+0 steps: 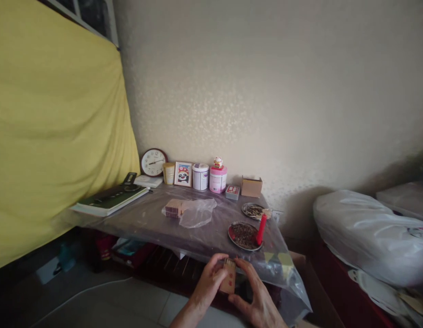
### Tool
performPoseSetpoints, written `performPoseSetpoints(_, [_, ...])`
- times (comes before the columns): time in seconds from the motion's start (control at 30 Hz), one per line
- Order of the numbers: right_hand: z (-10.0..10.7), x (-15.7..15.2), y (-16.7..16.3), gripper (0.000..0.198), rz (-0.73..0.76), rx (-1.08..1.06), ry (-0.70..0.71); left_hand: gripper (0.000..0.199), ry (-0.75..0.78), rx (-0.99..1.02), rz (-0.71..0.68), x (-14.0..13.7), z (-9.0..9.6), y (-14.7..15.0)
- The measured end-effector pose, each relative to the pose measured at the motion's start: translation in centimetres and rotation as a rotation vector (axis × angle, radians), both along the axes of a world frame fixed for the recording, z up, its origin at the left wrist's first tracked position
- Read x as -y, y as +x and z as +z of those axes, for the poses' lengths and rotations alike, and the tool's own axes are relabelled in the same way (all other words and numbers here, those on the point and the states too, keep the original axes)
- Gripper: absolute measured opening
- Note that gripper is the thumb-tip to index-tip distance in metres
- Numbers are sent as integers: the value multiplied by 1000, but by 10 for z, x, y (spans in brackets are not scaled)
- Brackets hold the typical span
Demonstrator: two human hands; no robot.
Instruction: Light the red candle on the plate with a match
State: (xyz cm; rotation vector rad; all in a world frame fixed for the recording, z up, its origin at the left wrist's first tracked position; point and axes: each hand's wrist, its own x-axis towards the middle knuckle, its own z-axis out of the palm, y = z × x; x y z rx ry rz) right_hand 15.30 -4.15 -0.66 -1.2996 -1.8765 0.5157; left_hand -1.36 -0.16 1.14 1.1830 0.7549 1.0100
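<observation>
Matchbox point(228, 276) nearest us, off table's point(146, 218) front edge: left hand point(208, 284) and right hand point(254, 296) both pinch its sides. We judge it light, crushable; grip narrow edges.

- Left hand point(207, 279) and right hand point(255, 296) together grip a small brown cardboard matchbox point(228, 276), slid partly open.
- Just beyond, a round metal plate point(244, 235) bears an upright red candle point(261, 229).
- Both stand on a plastic-covered low table point(146, 218).
</observation>
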Motion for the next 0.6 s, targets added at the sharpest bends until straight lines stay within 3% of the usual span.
performPoseSetpoints(0.33, [9,4,-2,52,-11,20,61,18,38,-14,49,-2,-4,4])
performPoseSetpoints(0.6, [27,11,-6,45,-55,-64,33,24,20,-15,39,-4,-7,6])
